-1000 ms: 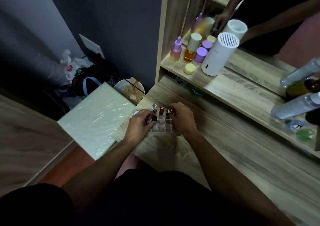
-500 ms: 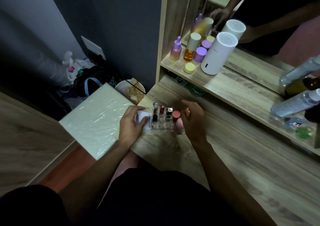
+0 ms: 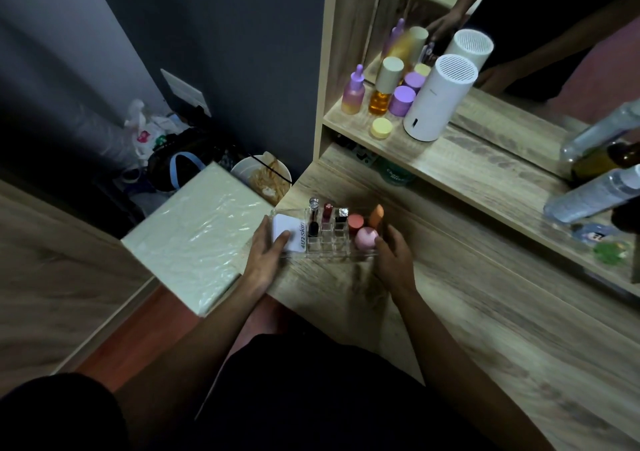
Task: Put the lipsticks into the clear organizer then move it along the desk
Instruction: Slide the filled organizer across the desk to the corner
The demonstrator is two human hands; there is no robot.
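Observation:
The clear organizer [image 3: 327, 248] stands near the left end of the wooden desk [image 3: 485, 312]. Several lipsticks [image 3: 326, 215] stand upright in its middle slots. A white compact [image 3: 289, 234] lies in its left part, and pink and orange makeup sponges [image 3: 365, 237] fill its right part. My left hand [image 3: 268, 255] grips the organizer's left end, thumb on the compact. My right hand [image 3: 393, 258] rests against its right end, fingers curled around the side.
A white cylinder [image 3: 438, 99], coloured bottles [image 3: 381, 87] and a yellow jar [image 3: 381, 127] stand on the shelf above, before a mirror. Clear bottles [image 3: 588, 197] lie at the right. A white wrapped box [image 3: 197, 232] and a bowl [image 3: 261, 177] sit left of the desk.
Both hands left the lipsticks and spread apart to the organizer's two ends. The compact and the sponges, hidden a second ago, now show.

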